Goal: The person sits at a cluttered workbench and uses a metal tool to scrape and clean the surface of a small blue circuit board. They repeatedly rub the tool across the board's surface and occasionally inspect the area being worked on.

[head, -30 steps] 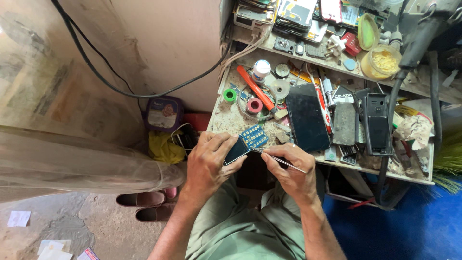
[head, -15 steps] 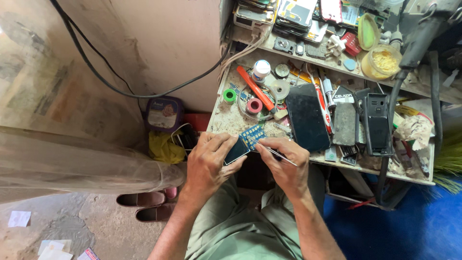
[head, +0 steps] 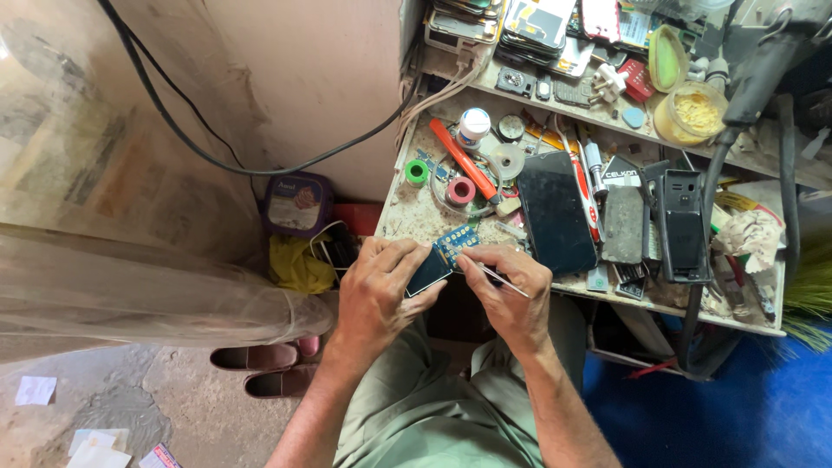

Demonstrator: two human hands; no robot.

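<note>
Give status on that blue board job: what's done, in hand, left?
Done: the small blue circuit board is out of any casing. In hand: left hand holds it while right hand works a thin metal tool at it. Left: no reassembly visible; black phone casing lies on the cluttered workbench.
</note>
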